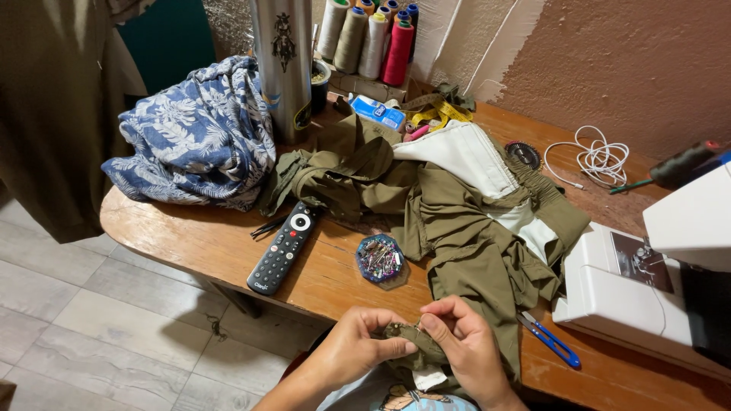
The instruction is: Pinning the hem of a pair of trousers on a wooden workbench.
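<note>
Both hands work at the near tabletop edge: left hand [358, 346] and right hand [464, 342] pinch a small fold of olive fabric [407, 342], fingers [396, 348] closed tight on the cloth, fingertips nearly meeting. Something thin and metallic, maybe a pin, sits between them, too small to tell. Fabric is soft, wrinkled, matte; it runs up into the olive trousers [464, 228] with white lining, heaped mid tabletop [190, 236]. Just beyond the hands: hexagonal pin dish [380, 260], black remote [283, 249] to its left, blue snips [550, 340] to the right near the white sewing machine [632, 297]. Bare wood left of the remote. Farther back: blue floral shirt [190, 137], steel flask [283, 65], thread cones [369, 38], white cable [598, 160].
</note>
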